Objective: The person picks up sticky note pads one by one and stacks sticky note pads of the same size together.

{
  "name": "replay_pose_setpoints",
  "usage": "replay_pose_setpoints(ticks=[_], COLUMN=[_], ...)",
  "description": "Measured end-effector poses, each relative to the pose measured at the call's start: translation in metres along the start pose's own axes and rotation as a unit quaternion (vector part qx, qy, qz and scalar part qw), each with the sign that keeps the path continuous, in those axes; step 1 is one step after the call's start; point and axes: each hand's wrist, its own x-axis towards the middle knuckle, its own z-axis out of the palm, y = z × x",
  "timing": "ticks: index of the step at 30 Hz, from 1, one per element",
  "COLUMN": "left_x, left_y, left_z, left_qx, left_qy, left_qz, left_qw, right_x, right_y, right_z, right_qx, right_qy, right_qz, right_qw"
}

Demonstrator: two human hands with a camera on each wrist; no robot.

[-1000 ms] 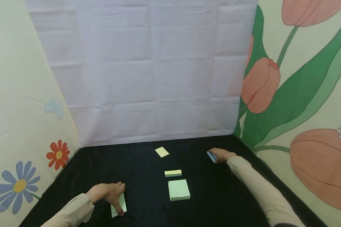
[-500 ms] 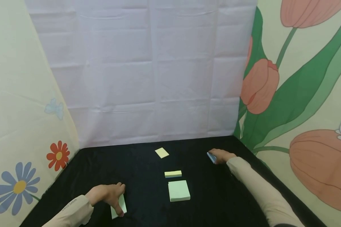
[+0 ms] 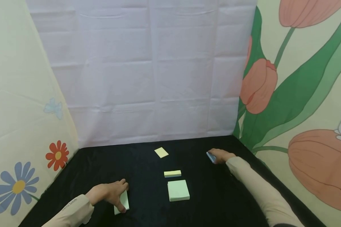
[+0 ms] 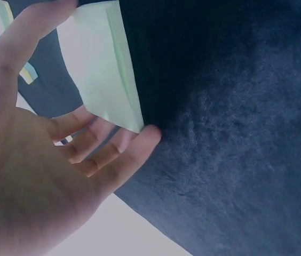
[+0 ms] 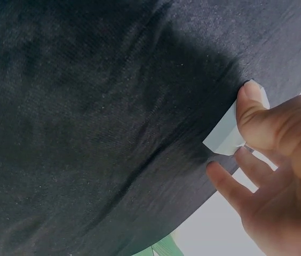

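My left hand (image 3: 109, 192) is at the front left of the black table, its thumb and fingers gripping a pale green sticky note pad (image 3: 124, 200) by opposite edges. From the left wrist view, the pad (image 4: 100, 64) sits between the thumb and the fingertips, with the palm apart from it. Far over at the back right, my right hand (image 3: 221, 155) pinches a small light blue sticky note pad (image 3: 211, 157). In the right wrist view the thumb lies along one face of this pad (image 5: 228, 130); the fingers partly hide behind it.
A larger stack of green sticky notes (image 3: 178, 190) lies between the hands. Just behind it is a narrow yellow and blue pad (image 3: 172, 173), and farther back a pale yellow sticky note (image 3: 161, 152). A white cloth (image 3: 153, 78) hangs behind the black table (image 3: 142, 164).
My left hand has shifted slightly right and away from me, carrying the green sticky note pad. The right hand keeps its place with the blue pad.
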Motion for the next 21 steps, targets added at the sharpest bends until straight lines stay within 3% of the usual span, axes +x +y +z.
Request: replay_pose_setpoints(ticks=[3,8,11,21], left_x=[-0.009,-0.040,-0.053,-0.057], left_y=[0.016,0.067,0.089,0.097], left_z=[-0.009,-0.040,-0.052,-0.056], left_qx=[-0.003,-0.049,-0.071,-0.069], left_qy=[0.025,0.033,0.039,0.057], left_qz=[0.005,0.004,0.004,0.007], left_qw=[0.9997,0.9983,0.9967,0.9960], right_x=[0.000,-0.001,-0.002,-0.003], right_y=[-0.001,-0.003,-0.004,-0.003], right_z=[-0.001,-0.002,-0.002,0.000], right_qx=[0.000,-0.001,0.002,0.003], right_qy=[0.001,0.001,0.000,0.008], right_qz=[-0.002,0.003,0.006,-0.003], right_qw=[1.000,1.000,1.000,1.000])
